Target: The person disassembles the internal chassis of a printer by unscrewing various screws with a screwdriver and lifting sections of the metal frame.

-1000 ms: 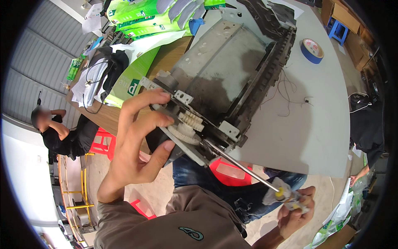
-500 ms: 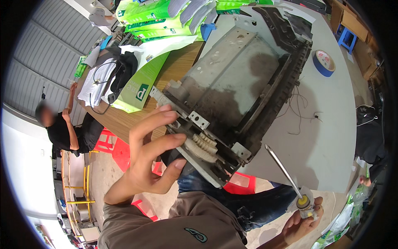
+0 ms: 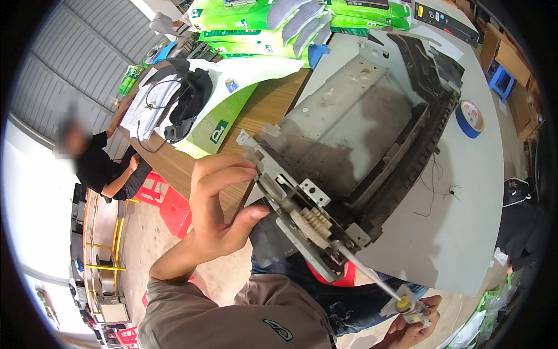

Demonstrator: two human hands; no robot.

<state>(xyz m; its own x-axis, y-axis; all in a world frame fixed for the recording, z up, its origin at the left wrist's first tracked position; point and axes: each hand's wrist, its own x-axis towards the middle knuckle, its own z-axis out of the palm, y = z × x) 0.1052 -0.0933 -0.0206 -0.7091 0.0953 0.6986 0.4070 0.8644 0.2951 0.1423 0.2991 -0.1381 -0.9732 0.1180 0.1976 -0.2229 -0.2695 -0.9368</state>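
Observation:
A dirty machine frame (image 3: 343, 125) of metal and black plastic, like a printer chassis, rests tilted at the table's near edge. White gears (image 3: 314, 225) sit in its near side. My left hand (image 3: 218, 212) grips the near left edge, fingers along the side plate and thumb below; part of the grip is hidden. In my right hand (image 3: 410, 327), low at the right, is a screwdriver (image 3: 372, 273) with a yellow and clear handle, wrapped in something whitish. Its shaft points up and left, and the tip meets the near side beside the gears; exact contact cannot be made out.
Blue tape (image 3: 469, 119) and thin dark wire (image 3: 430, 186) lie on the grey table (image 3: 459, 232). Green paper packs with grey gloves (image 3: 296, 23) are stacked behind. Papers and a black cap-like item (image 3: 195, 93) lie left. Another person (image 3: 96, 157) sits beyond, near red stools (image 3: 174, 212).
The screwdriver has swung leftward, its tip going from free air to the frame's near side by the gears. My left fingers have shifted on the edge. The whole view has moved.

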